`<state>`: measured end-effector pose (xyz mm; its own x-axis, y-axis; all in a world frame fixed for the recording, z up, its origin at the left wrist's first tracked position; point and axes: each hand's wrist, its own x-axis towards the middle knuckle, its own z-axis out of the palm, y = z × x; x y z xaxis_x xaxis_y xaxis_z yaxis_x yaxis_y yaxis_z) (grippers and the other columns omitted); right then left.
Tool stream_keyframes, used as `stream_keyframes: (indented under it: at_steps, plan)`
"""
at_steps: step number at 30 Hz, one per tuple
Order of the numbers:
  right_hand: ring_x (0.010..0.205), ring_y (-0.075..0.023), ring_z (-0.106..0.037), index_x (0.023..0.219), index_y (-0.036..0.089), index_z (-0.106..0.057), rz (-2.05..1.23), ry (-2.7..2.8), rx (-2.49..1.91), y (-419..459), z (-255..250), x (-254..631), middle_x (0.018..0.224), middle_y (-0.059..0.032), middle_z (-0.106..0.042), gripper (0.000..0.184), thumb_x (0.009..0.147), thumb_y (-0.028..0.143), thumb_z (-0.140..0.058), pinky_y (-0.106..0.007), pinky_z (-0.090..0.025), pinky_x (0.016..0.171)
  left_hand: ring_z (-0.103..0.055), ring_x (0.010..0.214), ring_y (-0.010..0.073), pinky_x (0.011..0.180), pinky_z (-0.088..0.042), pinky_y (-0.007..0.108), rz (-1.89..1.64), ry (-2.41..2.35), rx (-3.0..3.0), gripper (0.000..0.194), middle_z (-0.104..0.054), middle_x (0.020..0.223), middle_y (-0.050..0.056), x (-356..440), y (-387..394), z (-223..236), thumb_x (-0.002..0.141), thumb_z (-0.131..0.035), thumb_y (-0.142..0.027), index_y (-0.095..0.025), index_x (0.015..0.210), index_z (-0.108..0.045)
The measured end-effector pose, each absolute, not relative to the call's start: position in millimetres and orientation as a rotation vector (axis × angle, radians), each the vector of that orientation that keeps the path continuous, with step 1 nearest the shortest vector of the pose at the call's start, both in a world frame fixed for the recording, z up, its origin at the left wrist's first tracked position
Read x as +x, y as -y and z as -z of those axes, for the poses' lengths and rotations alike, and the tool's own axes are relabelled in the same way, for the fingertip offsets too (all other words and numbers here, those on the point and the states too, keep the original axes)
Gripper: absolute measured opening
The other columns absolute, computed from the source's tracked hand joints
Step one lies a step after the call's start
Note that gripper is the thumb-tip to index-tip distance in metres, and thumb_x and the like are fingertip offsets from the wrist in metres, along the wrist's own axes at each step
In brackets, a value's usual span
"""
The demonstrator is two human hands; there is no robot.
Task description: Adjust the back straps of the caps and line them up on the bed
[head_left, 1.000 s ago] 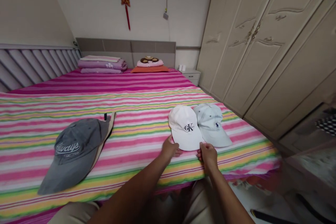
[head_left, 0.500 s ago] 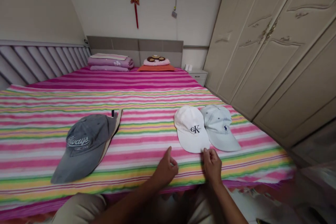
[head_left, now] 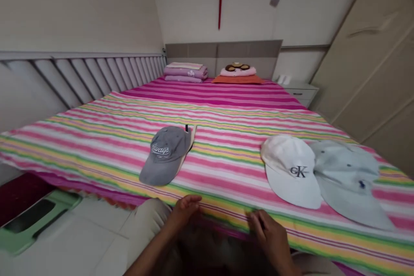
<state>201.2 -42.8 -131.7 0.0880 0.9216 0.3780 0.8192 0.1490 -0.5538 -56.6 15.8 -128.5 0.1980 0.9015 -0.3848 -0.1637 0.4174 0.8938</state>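
My left hand [head_left: 186, 208] is over the near edge of the bed, below the grey cap. It holds nothing, its fingers loosely bent and apart from the thumb. My right hand [head_left: 271, 232] hovers at the same edge, left of and below the white cap, also holding nothing, its fingers half curled with a gap at the thumb. The grey cap [head_left: 168, 151] with white lettering lies tilted, a beige cap edge [head_left: 193, 136] showing behind it. To the right, the white cap [head_left: 289, 168] with dark letters sits against a pale blue-grey cap [head_left: 347, 177] with a small dark emblem.
A striped sheet [head_left: 226, 164] covers the bed. Folded bedding [head_left: 186, 72] and a pink pillow [head_left: 237, 71] lie by the headboard [head_left: 247, 54]. A railing [head_left: 110, 73] runs along the left. A green stool [head_left: 48, 220] stands on the floor; a wardrobe [head_left: 371, 60] is at right.
The view has turned left, shifting the caps rightward in the picture. My right hand has come away from the white cap's brim. My left hand has moved leftward, toward the grey cap.
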Motion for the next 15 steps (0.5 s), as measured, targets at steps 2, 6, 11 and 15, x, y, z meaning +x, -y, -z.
stream_keyframes:
  at_steps: [2,6,11,15]
  plan:
    - [0.049,-0.0148,-0.057,0.065,0.021,-0.055,-0.246,1.835,-1.589,43.7,134.0,181.0,0.057,-0.0021,-0.061,0.033,0.084,0.044,-0.038,-0.023,-0.037,0.049,-0.057,0.049,0.011,0.046,-0.039,0.019,-1.0,-1.159,0.712,0.035,-0.065,0.059,0.003,-71.7,-15.8,122.0,0.057,-0.07,-0.031,-0.014,0.084,-0.056]
    - [0.052,-0.0159,-0.06,0.068,0.022,-0.055,-0.266,1.928,-1.479,44.0,138.1,158.0,0.061,-0.0025,-0.064,0.028,0.085,0.037,-0.039,-0.023,-0.039,0.05,-0.059,0.05,0.0099,0.05,-0.046,0.02,-1.238,-1.267,0.519,0.026,-0.064,0.059,0.002,-102.3,-20.3,108.3,0.064,-0.067,-0.032,-0.014,0.079,-0.055]
    - [0.047,-0.0153,-0.059,0.068,0.023,-0.054,-0.255,1.953,-1.47,42.6,145.0,152.8,0.058,-0.0006,-0.063,0.026,0.085,0.035,-0.039,-0.023,-0.037,0.046,-0.059,0.048,0.0097,0.05,-0.049,0.021,-1.472,-1.354,0.366,0.014,-0.062,0.057,0.0,-133.8,-30.1,100.5,0.07,-0.062,-0.024,-0.015,0.069,-0.051]
    - [0.049,-0.0156,-0.061,0.069,0.023,-0.055,-0.19,2.001,-1.485,41.5,148.9,152.5,0.06,-0.0008,-0.064,0.025,0.085,0.034,-0.038,-0.023,-0.038,0.047,-0.058,0.047,0.009,0.05,-0.05,0.02,-1.557,-1.337,0.291,0.012,-0.06,0.053,-0.001,-141.2,-35.5,99.4,0.071,-0.061,-0.016,-0.015,0.065,-0.05]
